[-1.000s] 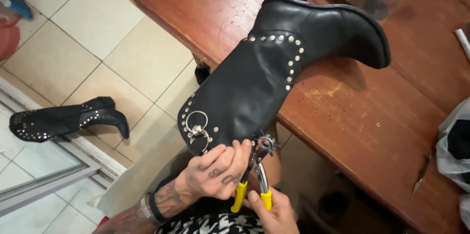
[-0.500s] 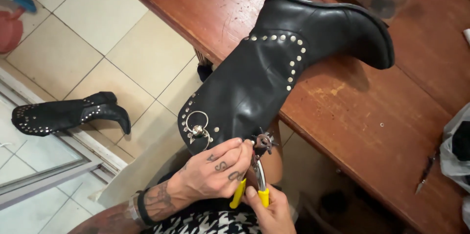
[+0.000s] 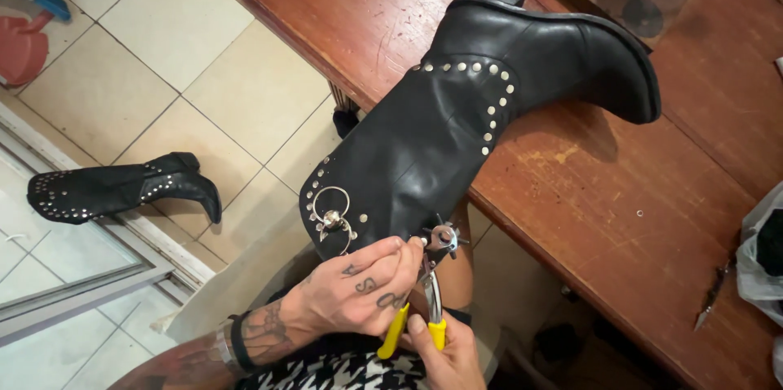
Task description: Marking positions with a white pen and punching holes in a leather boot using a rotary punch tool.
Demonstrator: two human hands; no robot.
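Observation:
A tall black leather boot (image 3: 457,121) with silver studs and a metal ring lies on its side across the corner of a reddish wooden table (image 3: 620,227), its shaft hanging over the edge toward me. My left hand (image 3: 363,288) pinches the top rim of the shaft. My right hand (image 3: 444,353) grips the yellow handles of a revolving hole punch plier (image 3: 428,284), whose wheel head sits at the boot's rim beside my left fingertips.
A second studded black boot (image 3: 114,190) lies on the tiled floor at left. A small knife-like tool (image 3: 714,296) and a white plastic bag (image 3: 763,255) sit at the table's right edge. Red and blue plastic items (image 3: 28,23) are at the far left.
The view has shifted slightly; both hands stay at the boot's rim with the punch plier, and the boot has barely moved.

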